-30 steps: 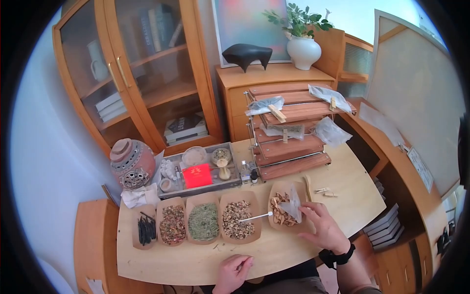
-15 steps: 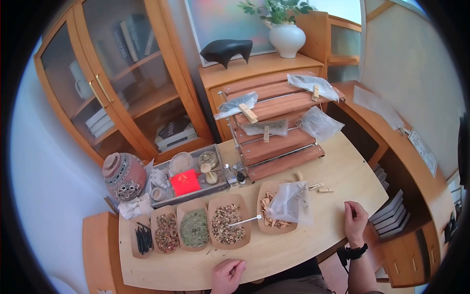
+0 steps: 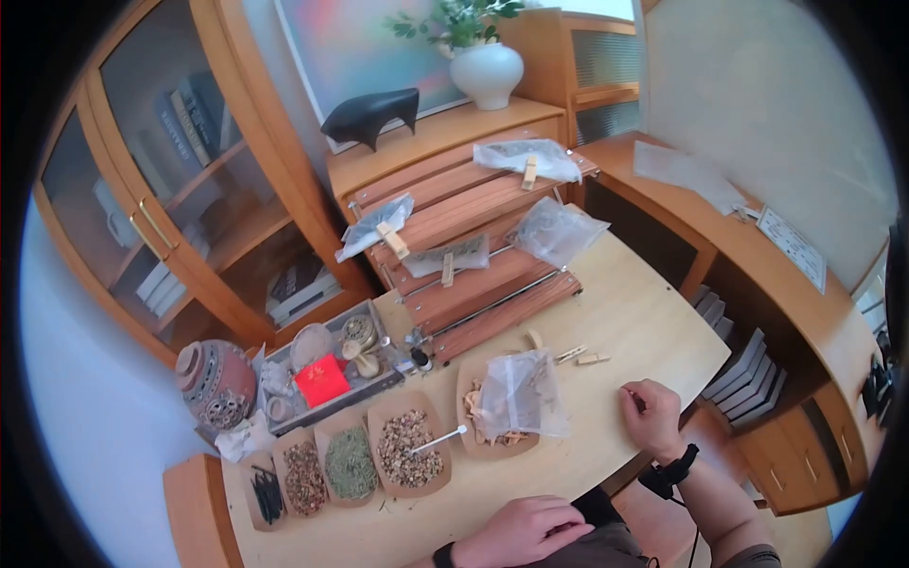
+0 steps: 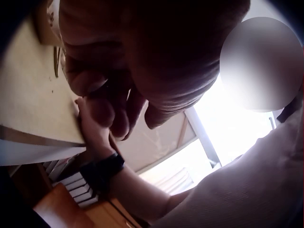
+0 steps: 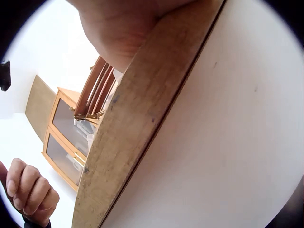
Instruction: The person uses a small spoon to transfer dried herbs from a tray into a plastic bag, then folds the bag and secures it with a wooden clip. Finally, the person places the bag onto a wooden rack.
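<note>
In the head view, my left hand [image 3: 523, 532] hangs at the table's front edge, fingers loosely curled and holding nothing. My right hand [image 3: 651, 415] rests by the right part of that edge, also loosely curled and without anything in it. A clear plastic bag [image 3: 521, 396] lies partly over a paper tray [image 3: 462, 402] of dried slices. To its left stands a tray of brown chopped pieces [image 3: 402, 445] with a white spoon [image 3: 438, 440] across it. The left wrist view shows my left palm [image 4: 156, 57] close up; in the right wrist view, my right hand [image 5: 118, 33] touches the wooden edge.
Further left are trays of green herb [image 3: 350, 466], mixed petals [image 3: 305, 478] and dark pods [image 3: 267, 494]. Behind them sit a grey tray [image 3: 331, 407] and a patterned jar [image 3: 218, 386]. A wooden rack [image 3: 492, 284] holds clipped bags. Loose clothespins [image 3: 592, 360] lie right of the bag.
My right hand has let go of the bag and moved right to the table edge. The bag now lies flatter over the slices. My left hand has shifted toward the right. The head view has turned.
</note>
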